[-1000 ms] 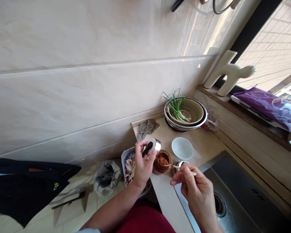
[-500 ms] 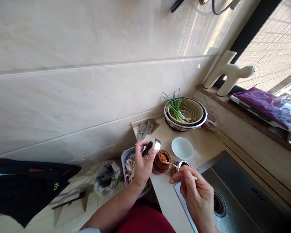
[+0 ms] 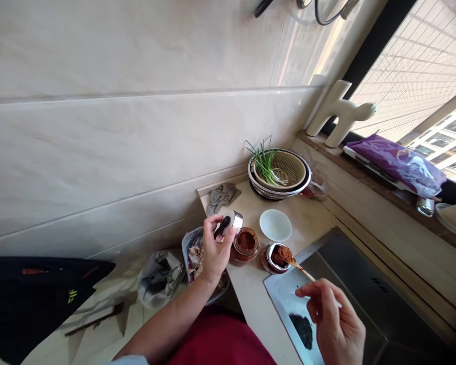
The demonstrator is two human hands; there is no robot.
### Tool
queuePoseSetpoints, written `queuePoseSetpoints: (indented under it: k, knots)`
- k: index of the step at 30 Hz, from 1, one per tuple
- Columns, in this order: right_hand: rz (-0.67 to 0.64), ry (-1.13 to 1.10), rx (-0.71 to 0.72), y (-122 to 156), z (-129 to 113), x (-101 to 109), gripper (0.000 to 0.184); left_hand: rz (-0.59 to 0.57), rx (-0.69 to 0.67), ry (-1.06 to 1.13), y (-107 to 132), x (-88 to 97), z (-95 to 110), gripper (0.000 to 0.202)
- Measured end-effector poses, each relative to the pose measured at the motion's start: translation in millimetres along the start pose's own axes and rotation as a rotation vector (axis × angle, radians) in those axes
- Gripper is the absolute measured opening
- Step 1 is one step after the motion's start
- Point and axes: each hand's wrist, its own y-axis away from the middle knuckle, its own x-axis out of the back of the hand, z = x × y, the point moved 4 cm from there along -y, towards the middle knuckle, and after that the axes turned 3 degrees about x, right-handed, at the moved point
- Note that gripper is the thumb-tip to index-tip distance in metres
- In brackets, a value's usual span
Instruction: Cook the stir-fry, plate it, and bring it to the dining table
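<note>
My right hand [image 3: 332,314] grips the thin light handle of a spoon [image 3: 304,271]. A heap of reddish-brown paste [image 3: 286,254] sits on its bowl, over the mouth of a smaller glass jar [image 3: 269,264] with a pale rim. In my left hand [image 3: 216,248] is a small round metal lid-like piece [image 3: 236,220] with a black handle, tilted up. Just right of that hand stands a larger open glass jar [image 3: 240,255] of red-brown paste. Behind the jars is a pale bowl [image 3: 275,224].
Scallions [image 3: 266,167] lie in a colander [image 3: 294,170] set in stacked basins at the back. A grey cloth [image 3: 223,195] lies at the counter's left corner. The sink [image 3: 359,276] is at right; dark bits [image 3: 302,329] lie on its metal ledge. A bin of scraps [image 3: 192,238] stands below.
My right hand has moved the paste-loaded spoon right, from above the larger jar to the smaller one. My left hand keeps hold of the metal piece. The camera view has shifted slightly right.
</note>
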Motion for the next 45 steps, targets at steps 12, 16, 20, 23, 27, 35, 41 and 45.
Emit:
queuePoseSetpoints:
  k: [12,16,20,23,27,35,41,45]
  knots:
    - [-0.594,1.195,0.564,-23,37,-28,0.039,-0.218,-0.291,-0.169,-5,10.1,0,0.056]
    - [-0.726,1.337,0.554,-29,35,-33,0.039,-0.339,-0.452,-0.386,-5,7.9,18,0.059]
    - [-0.512,1.226,0.586,-31,16,-17,0.049,-0.535,-0.561,-0.544,-7,-2.0,38,0.065]
    - [-0.322,1.026,0.627,-29,-5,-6,0.045,-0.636,-0.582,-0.591,-8,-7.9,45,0.063]
    - [-0.395,0.833,0.631,-28,-25,-15,0.038,-0.703,-0.577,-0.705,-9,-14.0,47,0.058]
    - [-0.787,0.89,0.761,-48,-74,-86,0.054,-0.856,-0.511,-0.732,-24,-24.1,54,0.059]
    - [-1.045,1.124,0.854,-56,-92,-131,0.061,-0.822,-0.221,-0.297,-27,12.2,-6,0.125]
    - [-1.139,1.249,0.865,-57,-91,-146,0.049,-0.728,-0.046,-0.218,5,9.4,-68,0.126]
